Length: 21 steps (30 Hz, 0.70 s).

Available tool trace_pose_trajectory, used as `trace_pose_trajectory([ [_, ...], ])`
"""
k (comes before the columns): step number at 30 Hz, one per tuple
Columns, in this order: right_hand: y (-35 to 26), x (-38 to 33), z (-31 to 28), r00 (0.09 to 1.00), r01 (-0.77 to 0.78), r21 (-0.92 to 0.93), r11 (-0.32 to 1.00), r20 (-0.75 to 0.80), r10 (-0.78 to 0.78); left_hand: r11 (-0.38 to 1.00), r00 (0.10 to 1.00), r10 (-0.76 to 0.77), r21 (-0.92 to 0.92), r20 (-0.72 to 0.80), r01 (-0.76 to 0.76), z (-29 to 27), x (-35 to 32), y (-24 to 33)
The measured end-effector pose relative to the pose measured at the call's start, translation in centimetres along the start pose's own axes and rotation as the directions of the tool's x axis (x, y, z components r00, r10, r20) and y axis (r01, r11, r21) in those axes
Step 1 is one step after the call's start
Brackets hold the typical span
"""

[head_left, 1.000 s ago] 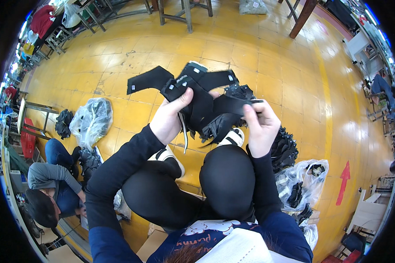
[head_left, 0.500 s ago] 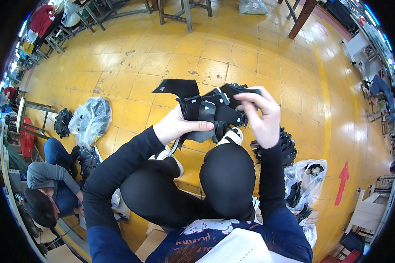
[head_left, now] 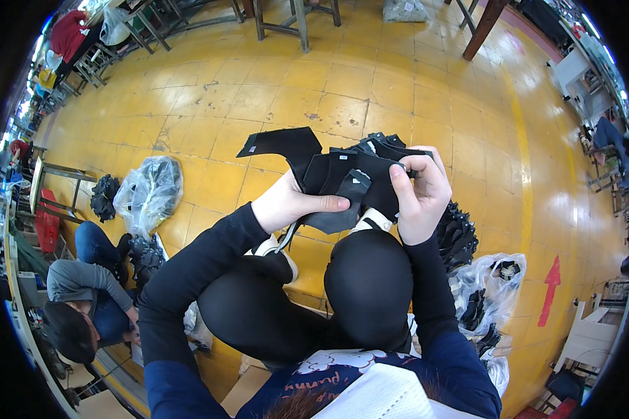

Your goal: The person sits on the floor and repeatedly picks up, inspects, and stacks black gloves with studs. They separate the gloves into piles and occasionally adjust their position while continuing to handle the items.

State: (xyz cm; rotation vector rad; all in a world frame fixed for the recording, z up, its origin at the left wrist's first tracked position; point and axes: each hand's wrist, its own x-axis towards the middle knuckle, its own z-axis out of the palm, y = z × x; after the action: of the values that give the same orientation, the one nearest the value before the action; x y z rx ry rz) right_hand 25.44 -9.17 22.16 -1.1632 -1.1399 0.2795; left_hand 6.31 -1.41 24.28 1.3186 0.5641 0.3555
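Observation:
In front of my knees I hold a fanned bundle of flat black cut pieces (head_left: 323,173), some with small pale labels near their edges. My left hand (head_left: 283,201) is closed on the bundle's left side, its thumb pressed over a smaller dark piece (head_left: 356,185); the fingers underneath are hidden. One long curved piece (head_left: 283,142) sticks out to the far left. On the bundle's right, my right hand (head_left: 424,192) pinches the edge of a black piece between thumb and fingers. More pieces overlap behind it, so single layers are hard to separate.
A heap of black pieces (head_left: 458,237) lies beyond my right forearm, near a clear plastic bag (head_left: 500,279) with dark contents. To the left are another plastic bag (head_left: 150,195), dark bundles (head_left: 105,197) and a seated person (head_left: 84,293). Wooden stool legs (head_left: 300,24) stand ahead.
My right hand has closed from loosely raised fingers to a pinch on the bundle's right side. The black pieces now lie flatter and spread more widely between my hands.

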Motion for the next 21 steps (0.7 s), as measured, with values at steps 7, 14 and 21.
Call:
trace_pose_trajectory([
  [7,1.4,-0.1,0.0,0.958,0.006,0.250,0.968,-0.280,0.067,0.985,0.997,0.040,0.166,0.073,-0.051,0.0,-0.1,-0.3],
  [14,2.2,2.1,-2.0,0.866,0.101,0.412,0.905,-0.484,0.124,0.999,0.998,-0.040,-0.027,0.045,0.041,0.1,-0.5,0.3],
  [21,5.2,3.1,-6.4,0.858,0.031,0.343,0.939,-0.491,0.151,0.987,0.995,-0.054,-0.154,-0.088,0.040,-0.9,-1.0,0.2],
])
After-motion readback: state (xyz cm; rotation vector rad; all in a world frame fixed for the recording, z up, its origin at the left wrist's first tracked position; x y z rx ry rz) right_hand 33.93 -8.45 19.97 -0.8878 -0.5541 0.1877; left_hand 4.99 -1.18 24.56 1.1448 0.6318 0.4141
